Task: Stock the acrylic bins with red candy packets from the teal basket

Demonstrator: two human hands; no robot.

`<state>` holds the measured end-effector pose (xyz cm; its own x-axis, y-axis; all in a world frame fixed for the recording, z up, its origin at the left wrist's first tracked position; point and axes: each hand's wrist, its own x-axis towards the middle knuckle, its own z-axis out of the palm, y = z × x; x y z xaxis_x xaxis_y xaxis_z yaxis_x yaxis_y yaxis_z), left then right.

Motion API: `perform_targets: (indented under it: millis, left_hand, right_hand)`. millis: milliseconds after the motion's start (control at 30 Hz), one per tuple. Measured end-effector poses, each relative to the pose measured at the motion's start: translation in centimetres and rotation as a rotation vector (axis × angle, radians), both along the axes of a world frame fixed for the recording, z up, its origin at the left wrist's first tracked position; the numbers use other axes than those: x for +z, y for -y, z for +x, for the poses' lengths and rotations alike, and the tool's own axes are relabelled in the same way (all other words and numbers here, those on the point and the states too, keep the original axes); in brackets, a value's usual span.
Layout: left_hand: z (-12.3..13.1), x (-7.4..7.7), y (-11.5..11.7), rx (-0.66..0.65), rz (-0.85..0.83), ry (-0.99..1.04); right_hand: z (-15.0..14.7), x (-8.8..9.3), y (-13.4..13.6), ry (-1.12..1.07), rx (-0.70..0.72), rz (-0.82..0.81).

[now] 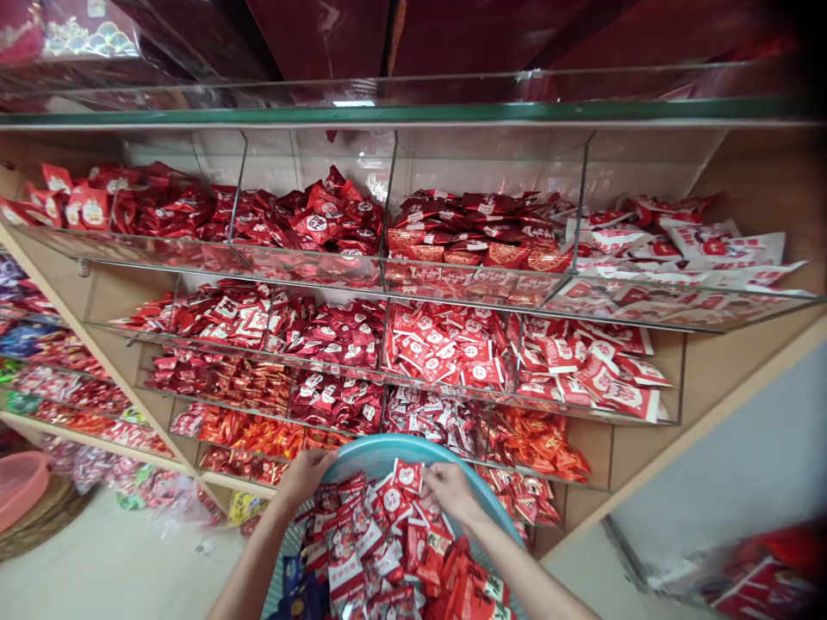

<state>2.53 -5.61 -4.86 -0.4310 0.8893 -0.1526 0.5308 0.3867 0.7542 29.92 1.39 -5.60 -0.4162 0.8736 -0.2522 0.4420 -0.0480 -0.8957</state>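
Observation:
A teal plastic basket (381,443) full of wrapped sweets sits in front of me, below the shelves. My left hand (308,472) is closed on its far left rim. Over the pile, my right hand (449,489) pinches the edge of a small red and white candy packet (408,475). Beneath it lie more red and white packets (349,542), with dark blue wrappers (301,590) at the left and larger bright red packets (475,585) at the right.
Tiered shelves with glass dividers hold dark red packets (323,215), white and red packets (711,237) and orange-red sweets (539,443). A thick glass shelf edge (413,114) runs above. At the far left is a pink basket (22,486); a red bundle (768,577) lies at lower right.

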Motion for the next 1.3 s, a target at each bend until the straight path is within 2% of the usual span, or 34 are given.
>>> perform_targets:
  millis: [167,233,300,467,567,667,833,933,1000,1100,1300]
  left_hand:
    - [0.1,0.4,0.1,-0.047,0.0,-0.037]
    - [0.2,0.4,0.1,-0.058,0.0,-0.056]
    - [0.2,0.3,0.1,-0.06,0.0,-0.066]
    - [0.1,0.1,0.0,-0.067,0.017,-0.058]
    - [0.1,0.3,0.0,-0.074,0.018,-0.054]
    - [0.2,0.7,0.0,-0.083,0.009,-0.07]
    - [0.0,0.6,-0.1,-0.09,0.013,-0.078]
    - [-0.4,0.0,-0.3,-0.096,0.025,-0.067]
    - [-0.5,-0.4,-0.4,-0.1,0.036,-0.06]
    - [-0.6,-0.6,-0.5,-0.095,0.047,-0.054]
    - [-0.6,-0.6,-0.6,-0.086,0.041,-0.067]
  right_hand:
    - [1.8,1.4,0.8,0.617,0.277,0.511]
    - [2.2,2.0,1.1,0.77,0.389,0.532]
    - [2.2,2.2,1.4,0.823,0.465,0.516]
    - [2.1,2.3,2.0,0.884,0.508,0.524]
    - [2.4,3.5,2.1,0.861,0.512,0.513]
    - [2.2,7.0,2.1,0.74,0.455,0.636]
    - [1.0,15.4,1.1,0.404,0.202,0.909]
    - [0.7,18.6,-0.6,0.304,0.034,1.018]
    - [0.7,19.4,-1.9,0.308,-0.061,1.059]
    - [0.8,19.4,-3.3,0.369,-0.156,1.063]
    - [0.7,18.8,-3.8,0.46,-0.219,0.997]
